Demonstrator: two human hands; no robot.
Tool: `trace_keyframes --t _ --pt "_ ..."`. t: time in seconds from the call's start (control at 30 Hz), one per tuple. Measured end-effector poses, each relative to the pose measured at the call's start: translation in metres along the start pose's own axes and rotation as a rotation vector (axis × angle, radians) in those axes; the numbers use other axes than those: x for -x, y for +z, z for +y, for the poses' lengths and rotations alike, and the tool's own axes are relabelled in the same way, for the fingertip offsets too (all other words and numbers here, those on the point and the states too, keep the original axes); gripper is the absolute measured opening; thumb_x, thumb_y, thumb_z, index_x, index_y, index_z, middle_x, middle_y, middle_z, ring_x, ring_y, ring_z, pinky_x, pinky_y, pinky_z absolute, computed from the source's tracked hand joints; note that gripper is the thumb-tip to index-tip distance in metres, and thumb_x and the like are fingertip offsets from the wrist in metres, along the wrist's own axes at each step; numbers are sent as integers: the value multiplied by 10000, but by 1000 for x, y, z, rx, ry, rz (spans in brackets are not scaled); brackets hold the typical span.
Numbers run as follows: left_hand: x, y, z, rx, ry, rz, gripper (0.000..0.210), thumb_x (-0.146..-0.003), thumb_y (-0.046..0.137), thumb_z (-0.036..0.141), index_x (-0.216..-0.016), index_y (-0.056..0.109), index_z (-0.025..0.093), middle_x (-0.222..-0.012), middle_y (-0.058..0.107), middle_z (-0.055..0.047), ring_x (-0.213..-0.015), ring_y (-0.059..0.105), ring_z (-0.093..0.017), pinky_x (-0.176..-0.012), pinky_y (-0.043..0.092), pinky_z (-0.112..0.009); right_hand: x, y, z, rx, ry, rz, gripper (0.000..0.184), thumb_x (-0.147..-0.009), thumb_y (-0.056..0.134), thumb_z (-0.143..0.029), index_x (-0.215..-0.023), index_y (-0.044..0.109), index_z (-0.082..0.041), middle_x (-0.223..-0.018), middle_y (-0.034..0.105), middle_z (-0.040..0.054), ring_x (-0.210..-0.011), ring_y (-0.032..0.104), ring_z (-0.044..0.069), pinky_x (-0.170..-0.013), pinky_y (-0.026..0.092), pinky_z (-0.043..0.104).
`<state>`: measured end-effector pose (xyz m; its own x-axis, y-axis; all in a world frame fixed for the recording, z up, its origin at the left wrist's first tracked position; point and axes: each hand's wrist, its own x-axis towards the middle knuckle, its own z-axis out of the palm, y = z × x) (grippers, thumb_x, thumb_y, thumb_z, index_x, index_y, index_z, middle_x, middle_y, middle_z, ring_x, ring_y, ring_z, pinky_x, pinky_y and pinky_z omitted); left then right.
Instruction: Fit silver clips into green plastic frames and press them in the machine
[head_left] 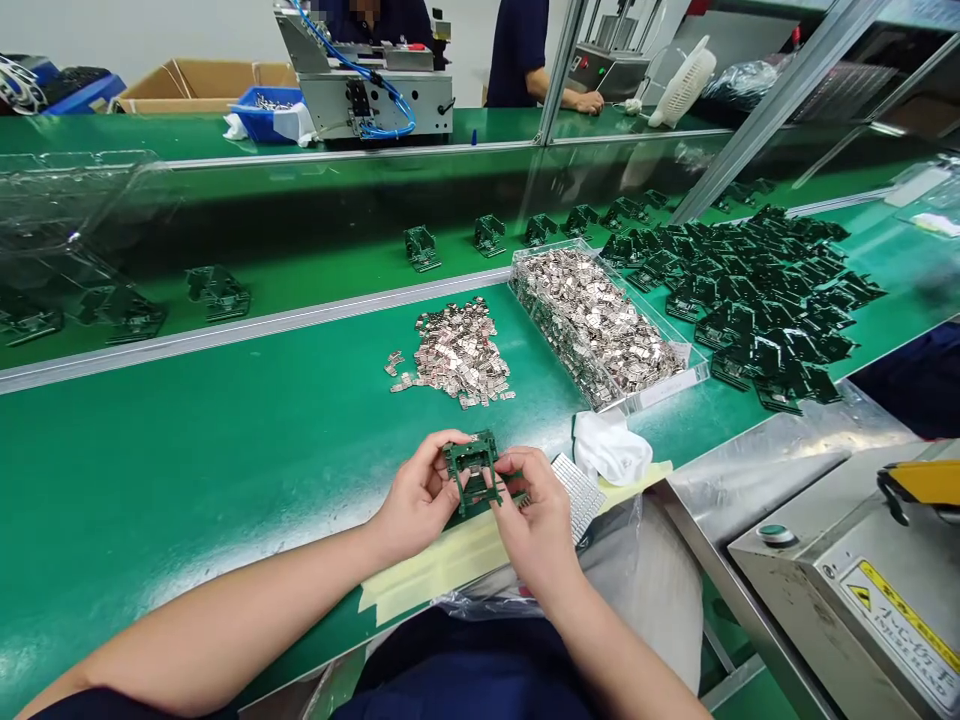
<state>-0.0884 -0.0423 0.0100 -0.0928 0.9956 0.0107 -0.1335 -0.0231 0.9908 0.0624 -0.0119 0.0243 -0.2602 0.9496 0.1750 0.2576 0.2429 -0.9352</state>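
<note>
Between my two hands, just above the near edge of the green bench, is a dark green plastic frame point(474, 458) with an open middle. My left hand point(421, 500) grips its left side, fingers behind and thumb in front. On the other side my right hand point(536, 505) pinches the frame with thumb and fingertips. Whether a small metal piece sits under the fingers cannot be made out. Beyond the hands lies a loose heap of small silvery metal plates point(461, 352). A clear plastic tray point(651, 398) full of similar plates stands to its right.
Many green frames point(765, 290) are piled at the right. More frames point(489, 235) stand in a row on the belt point(337, 240) behind a metal rail. A white cloth point(611, 448) lies near my right hand. A machine point(862, 570) stands at lower right. Two people work across the line.
</note>
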Motion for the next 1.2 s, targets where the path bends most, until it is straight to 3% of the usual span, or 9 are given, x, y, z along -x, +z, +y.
trace_keyframes --t 0.2,0.43,0.67,1.03,1.2 --pt "1 3 3 52 18 -27 313 -872 636 309 -1143 501 232 -816 577 4 -640 553 -103 -602 515 -220 -1 3 0 -335 230 -31 127 -812 647 -299 -785 565 -206 -823 579 23 -703 594 163 -641 522 291" --pt "8 13 14 66 -8 -35 287 -877 628 318 -1123 512 226 -801 576 6 -627 591 -102 -596 536 -224 0 -2 -5 -463 350 50 248 -710 743 -350 -698 546 -199 -727 587 9 -563 543 135 -528 488 264" --pt "14 28 21 38 -34 -33 323 -843 667 327 -1115 520 232 -865 606 -13 -663 601 -118 -588 574 -239 11 -17 -12 -482 263 53 203 -704 727 -352 -685 579 -214 -703 608 16 -620 590 164 -534 518 268" --pt "21 65 21 -33 -19 -100 338 -820 689 323 -1112 557 218 -936 605 -37 -730 604 -132 -568 590 -223 38 -42 -12 -601 345 179 271 -668 770 -335 -655 526 -218 -610 577 -17 -540 583 160 -514 538 292" --pt "17 67 20 -27 -89 -128 371 -809 703 351 -1118 547 219 -947 618 -45 -768 664 -167 -549 595 -232 46 -71 2 -437 278 142 174 -772 688 -340 -731 589 -203 -656 616 0 -600 597 161 -572 536 289"
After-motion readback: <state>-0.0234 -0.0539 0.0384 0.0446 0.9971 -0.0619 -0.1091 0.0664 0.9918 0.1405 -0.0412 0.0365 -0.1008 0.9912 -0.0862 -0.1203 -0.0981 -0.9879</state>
